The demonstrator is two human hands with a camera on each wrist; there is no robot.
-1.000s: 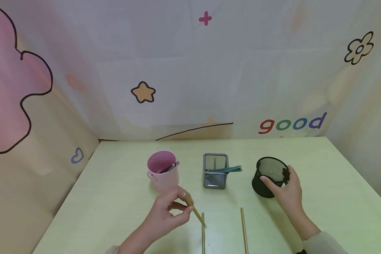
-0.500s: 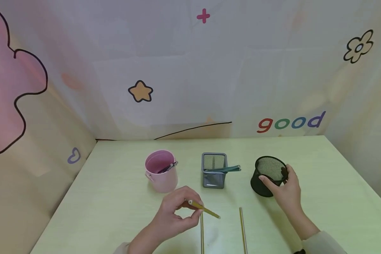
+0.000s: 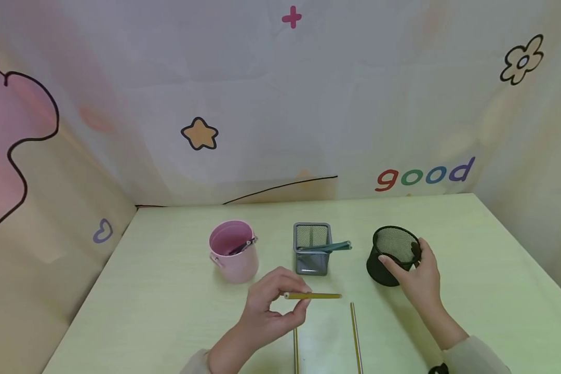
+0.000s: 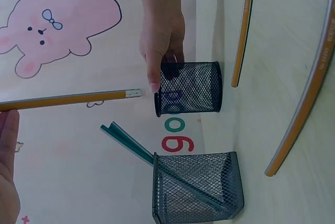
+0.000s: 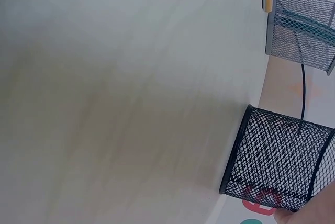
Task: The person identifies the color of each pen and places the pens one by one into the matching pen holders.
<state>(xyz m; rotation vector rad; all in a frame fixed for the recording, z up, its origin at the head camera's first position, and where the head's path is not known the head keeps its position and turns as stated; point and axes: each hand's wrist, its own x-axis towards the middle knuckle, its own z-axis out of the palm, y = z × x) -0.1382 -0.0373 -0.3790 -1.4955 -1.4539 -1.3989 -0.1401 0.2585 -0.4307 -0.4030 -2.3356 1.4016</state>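
My left hand (image 3: 260,314) pinches a yellow pencil (image 3: 320,296) between thumb and fingers, above the table. It lies level, and its eraser end shows in the left wrist view, pointing toward the round black mesh pencil cup (image 4: 193,90). That cup stands upright on the right, and my right hand (image 3: 421,283) holds it near the rim, thumb at the front. Two more yellow pencils lie on the table: one pencil (image 3: 356,337) between the hands, another pencil (image 3: 296,353) partly hidden below my left hand.
A square grey mesh holder (image 3: 312,264) with teal pencils (image 3: 338,246) leaning out stands at the middle back. Left of it is a pink bucket (image 3: 236,266) with dark pencils (image 3: 240,248) inside. A printed curtain (image 3: 262,104) hangs behind the table.
My left hand has moved right and turned the pencil from slanting down to level, its far end now toward the black cup. The right hand keeps its hold on the cup.
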